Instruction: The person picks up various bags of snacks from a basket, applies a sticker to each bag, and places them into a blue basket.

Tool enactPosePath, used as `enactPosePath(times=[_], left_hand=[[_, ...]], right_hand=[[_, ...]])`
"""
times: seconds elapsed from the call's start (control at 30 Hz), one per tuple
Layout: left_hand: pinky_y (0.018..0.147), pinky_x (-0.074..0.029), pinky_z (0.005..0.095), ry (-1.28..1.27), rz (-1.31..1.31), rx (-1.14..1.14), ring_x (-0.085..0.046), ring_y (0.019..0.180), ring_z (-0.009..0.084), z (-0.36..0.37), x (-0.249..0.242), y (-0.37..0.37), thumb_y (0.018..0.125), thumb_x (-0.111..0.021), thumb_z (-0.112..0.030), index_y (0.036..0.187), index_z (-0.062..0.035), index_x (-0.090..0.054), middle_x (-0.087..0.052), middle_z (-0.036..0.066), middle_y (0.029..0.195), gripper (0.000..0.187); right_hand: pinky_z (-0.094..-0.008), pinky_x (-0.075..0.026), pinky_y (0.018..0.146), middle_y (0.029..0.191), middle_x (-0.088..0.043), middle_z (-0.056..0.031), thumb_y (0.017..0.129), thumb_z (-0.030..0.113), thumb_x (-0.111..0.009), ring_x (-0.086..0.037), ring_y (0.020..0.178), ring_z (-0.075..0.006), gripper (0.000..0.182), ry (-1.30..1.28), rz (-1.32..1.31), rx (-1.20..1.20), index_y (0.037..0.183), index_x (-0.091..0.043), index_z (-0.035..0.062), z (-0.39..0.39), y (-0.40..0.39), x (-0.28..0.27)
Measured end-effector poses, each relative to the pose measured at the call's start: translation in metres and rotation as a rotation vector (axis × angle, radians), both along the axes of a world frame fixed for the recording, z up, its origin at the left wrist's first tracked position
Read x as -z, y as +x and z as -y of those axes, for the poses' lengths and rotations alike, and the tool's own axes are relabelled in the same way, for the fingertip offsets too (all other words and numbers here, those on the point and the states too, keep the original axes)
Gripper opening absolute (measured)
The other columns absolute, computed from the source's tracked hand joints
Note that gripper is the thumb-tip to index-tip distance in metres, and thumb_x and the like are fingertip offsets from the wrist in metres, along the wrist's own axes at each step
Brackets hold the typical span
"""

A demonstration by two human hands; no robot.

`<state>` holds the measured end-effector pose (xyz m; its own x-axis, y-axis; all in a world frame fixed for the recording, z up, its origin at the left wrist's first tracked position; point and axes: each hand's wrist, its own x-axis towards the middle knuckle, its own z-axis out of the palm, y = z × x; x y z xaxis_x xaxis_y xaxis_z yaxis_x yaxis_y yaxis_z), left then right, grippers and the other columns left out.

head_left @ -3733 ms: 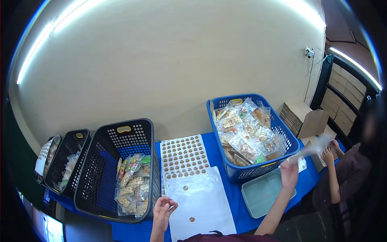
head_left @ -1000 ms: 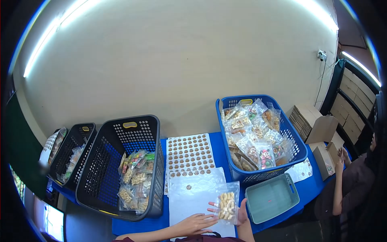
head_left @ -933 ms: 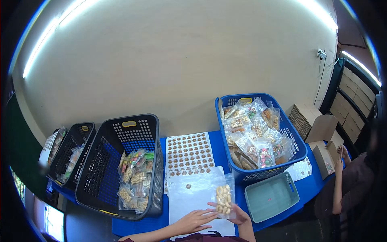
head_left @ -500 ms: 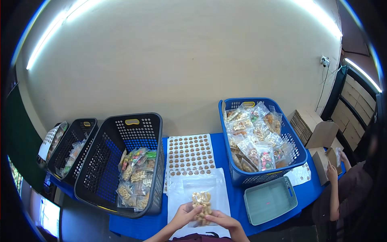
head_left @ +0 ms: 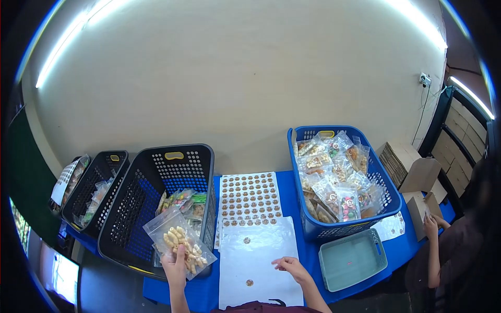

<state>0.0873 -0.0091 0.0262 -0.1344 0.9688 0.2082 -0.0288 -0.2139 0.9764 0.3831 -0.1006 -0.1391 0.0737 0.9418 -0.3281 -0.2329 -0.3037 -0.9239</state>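
Note:
My left hand (head_left: 176, 265) grips a clear zip bag of pale, peanut-shaped snacks (head_left: 183, 245), thumb across its front. The bag is tilted over the front right corner of the large black basket (head_left: 117, 245). My right hand (head_left: 293, 268) is over the right side of a white sheet (head_left: 271, 289), fingers loosely bent and apart, with nothing visible in them. Two round stickers show on that sheet, an upper sticker (head_left: 247, 240) and a lower sticker (head_left: 249, 283). Behind it lies a sheet full of round stickers (head_left: 249, 195).
A blue basket (head_left: 344, 228) heaped with filled bags stands right, behind a shallow green tray (head_left: 326, 263). Smaller black baskets stand at far left. At right, another person's hands (head_left: 432, 224) are at an open cardboard box (head_left: 416, 211). Folded cardboard (head_left: 392, 161) is stacked behind.
The snack bag has moved left from above the white sheet, now in my left hand alone. My right hand has let go of it and shifted slightly up. The sheet's two stickers are now visible.

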Motion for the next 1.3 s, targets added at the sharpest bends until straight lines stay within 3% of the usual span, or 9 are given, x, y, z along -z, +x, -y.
enactPosePath(times=[0.03, 0.17, 0.3, 0.4, 0.53, 0.57, 0.67, 0.8, 1.3], left_hand=[[0.056, -0.038, 0.0186, -0.028, 0.079, -0.003, -0.048, 0.063, 0.0044, 0.001, -0.005, 0.005, 0.085, -0.054, -0.015, 0.092, 0.0029, -0.055, -0.055, 0.001, 0.074, 0.020], [0.055, -0.038, 0.0178, -0.166, 0.074, 0.088, -0.048, 0.063, 0.0039, -0.008, 0.003, -0.002, 0.084, -0.055, -0.016, 0.096, 0.0025, -0.054, -0.055, 0.000, 0.075, 0.022], [0.059, -0.041, 0.0180, -0.206, 0.123, 0.118, -0.051, 0.067, 0.0050, -0.009, 0.001, 0.001, 0.084, -0.055, -0.014, 0.098, 0.0030, -0.055, -0.057, 0.001, 0.079, 0.022], [0.061, -0.043, 0.0187, -0.234, 0.144, 0.102, -0.054, 0.070, 0.0067, -0.009, -0.002, 0.002, 0.083, -0.055, -0.013, 0.101, 0.0040, -0.054, -0.058, 0.004, 0.084, 0.024], [0.065, -0.044, 0.0198, -0.235, 0.157, 0.146, -0.056, 0.073, 0.0087, -0.009, -0.004, 0.001, 0.083, -0.055, -0.011, 0.102, 0.0053, -0.052, -0.059, 0.006, 0.087, 0.026], [0.065, -0.045, 0.0201, -0.257, 0.162, 0.143, -0.056, 0.074, 0.0090, -0.011, -0.001, -0.001, 0.082, -0.056, -0.010, 0.103, 0.0054, -0.052, -0.059, 0.006, 0.088, 0.026], [0.065, -0.045, 0.0203, -0.261, 0.118, 0.121, -0.056, 0.074, 0.0089, -0.011, 0.003, -0.004, 0.082, -0.056, -0.010, 0.103, 0.0055, -0.052, -0.059, 0.006, 0.088, 0.026], [0.057, -0.040, 0.0194, -0.236, 0.001, 0.068, -0.052, 0.064, 0.0065, -0.011, 0.003, -0.002, 0.083, -0.055, -0.013, 0.087, 0.0028, -0.056, -0.057, 0.002, 0.074, 0.016], [0.065, -0.045, 0.0225, -0.225, 0.060, 0.065, -0.057, 0.073, 0.0104, -0.009, 0.001, 0.000, 0.083, -0.053, -0.009, 0.098, 0.0062, -0.053, -0.060, 0.008, 0.084, 0.021]], right_hand=[[-0.0262, -0.041, 0.077, 0.099, -0.058, -0.0098, 0.082, 0.021, -0.052, -0.055, 0.085, -0.0148, 0.025, -0.032, -0.020, 0.007, 0.095, -0.055, 0.0000, -0.007, 0.001, 0.000], [-0.0272, -0.043, 0.074, 0.099, -0.058, -0.0117, 0.077, 0.018, -0.059, -0.056, 0.088, -0.0166, 0.043, -0.109, 0.003, -0.016, 0.112, -0.043, -0.0023, -0.041, 0.007, 0.029], [-0.0259, -0.046, 0.069, 0.094, -0.058, -0.0128, 0.074, 0.016, -0.061, -0.058, 0.083, -0.0185, 0.046, -0.035, 0.042, 0.085, 0.112, -0.044, -0.0018, -0.094, 0.021, 0.089], [-0.0264, -0.046, 0.072, 0.091, -0.058, -0.0116, 0.073, 0.014, -0.061, -0.058, 0.083, -0.0188, 0.046, -0.037, 0.347, 0.174, 0.112, -0.044, -0.0033, -0.143, 0.030, 0.115], [-0.0338, -0.041, 0.082, 0.110, -0.046, -0.0187, 0.067, 0.016, -0.064, -0.048, 0.100, -0.0283, 0.061, 0.055, 0.960, 0.243, 0.120, -0.036, 0.0041, -0.187, 0.035, 0.143], [-0.0375, -0.039, 0.086, 0.115, -0.039, -0.0187, 0.061, 0.019, -0.072, -0.042, 0.106, -0.0322, 0.075, -0.023, 0.945, 0.204, 0.123, -0.032, 0.0078, -0.196, 0.043, 0.166], [-0.0392, -0.038, 0.088, 0.115, -0.038, -0.0151, 0.055, 0.021, -0.078, -0.040, 0.107, -0.0317, 0.082, -0.203, 1.287, 0.035, 0.122, -0.033, 0.0080, -0.194, 0.045, 0.152], [-0.0412, -0.038, 0.088, 0.117, -0.035, -0.0123, 0.056, 0.023, -0.078, -0.037, 0.110, -0.0287, 0.081, -0.378, 1.285, -0.004, 0.121, -0.033, 0.0061, -0.200, 0.044, 0.128], [-0.0479, -0.038, 0.085, 0.116, -0.033, -0.0132, 0.053, 0.018, -0.079, -0.035, 0.110, -0.0317, 0.067, -0.335, 1.232, 0.062, 0.110, -0.043, 0.0130, -0.201, 0.043, 0.139]])
